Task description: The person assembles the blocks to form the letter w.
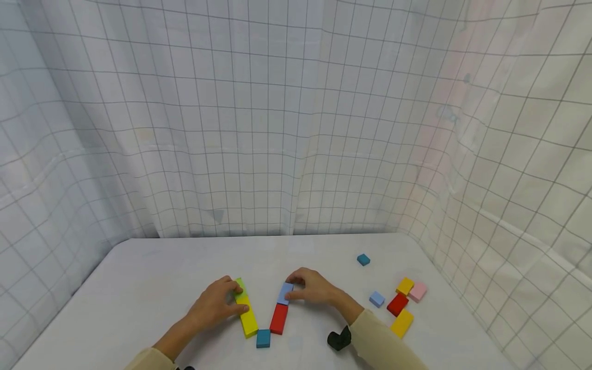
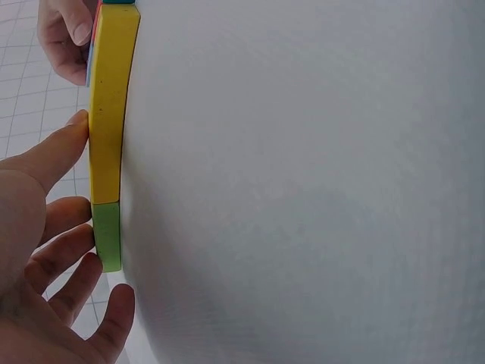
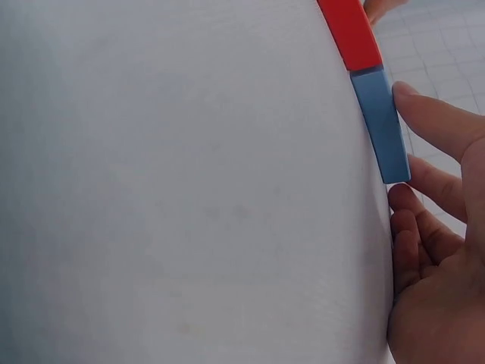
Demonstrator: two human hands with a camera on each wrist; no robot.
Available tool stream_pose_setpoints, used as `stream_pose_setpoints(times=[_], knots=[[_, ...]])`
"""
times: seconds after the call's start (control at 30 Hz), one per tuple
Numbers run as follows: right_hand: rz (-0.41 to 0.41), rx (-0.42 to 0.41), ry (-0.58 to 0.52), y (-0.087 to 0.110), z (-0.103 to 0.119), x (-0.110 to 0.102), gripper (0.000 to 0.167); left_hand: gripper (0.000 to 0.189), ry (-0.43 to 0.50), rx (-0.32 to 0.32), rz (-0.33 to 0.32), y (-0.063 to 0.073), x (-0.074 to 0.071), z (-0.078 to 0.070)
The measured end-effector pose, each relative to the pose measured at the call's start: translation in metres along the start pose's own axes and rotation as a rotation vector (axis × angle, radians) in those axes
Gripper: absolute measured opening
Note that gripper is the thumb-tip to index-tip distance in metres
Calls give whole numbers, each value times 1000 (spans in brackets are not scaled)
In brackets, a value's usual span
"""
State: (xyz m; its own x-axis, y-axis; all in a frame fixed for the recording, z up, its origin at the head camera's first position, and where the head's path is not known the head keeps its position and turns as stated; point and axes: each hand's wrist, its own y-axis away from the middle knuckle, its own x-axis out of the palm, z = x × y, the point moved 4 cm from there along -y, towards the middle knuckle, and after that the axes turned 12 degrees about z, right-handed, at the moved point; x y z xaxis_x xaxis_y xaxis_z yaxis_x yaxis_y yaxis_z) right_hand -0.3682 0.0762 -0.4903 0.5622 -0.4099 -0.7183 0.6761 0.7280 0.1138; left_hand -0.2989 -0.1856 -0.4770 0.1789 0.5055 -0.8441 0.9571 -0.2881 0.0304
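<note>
Flat toy blocks lie in a V on the white table. In its left arm, a green block meets a long yellow block; the right arm has a light blue block beyond a red block. A teal block sits at the near point. My left hand touches the yellow block with its thumb, while its fingertips rest at the green block. With thumb and index finger, my right hand pinches the light blue block; its other fingers curl beside the block in the right wrist view.
Right of the hands lie loose blocks: a small light blue one, a red one, two orange-yellow ones and a pink one. Farther back is a teal block. White gridded curtains surround the table.
</note>
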Motion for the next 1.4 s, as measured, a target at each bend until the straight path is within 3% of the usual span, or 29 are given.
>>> stream_pose_setpoints(times=[0.9, 1.17, 1.4], knots=[[12, 13, -27, -2, -8, 3, 38, 38, -8, -10, 13, -2, 1, 1], [16, 10, -26, -3, -7, 2, 42, 39, -69, 14, 42, -4, -3, -1], [-2, -17, -53, 6, -4, -16, 39, 41, -196, 9, 59, -9, -10, -12]])
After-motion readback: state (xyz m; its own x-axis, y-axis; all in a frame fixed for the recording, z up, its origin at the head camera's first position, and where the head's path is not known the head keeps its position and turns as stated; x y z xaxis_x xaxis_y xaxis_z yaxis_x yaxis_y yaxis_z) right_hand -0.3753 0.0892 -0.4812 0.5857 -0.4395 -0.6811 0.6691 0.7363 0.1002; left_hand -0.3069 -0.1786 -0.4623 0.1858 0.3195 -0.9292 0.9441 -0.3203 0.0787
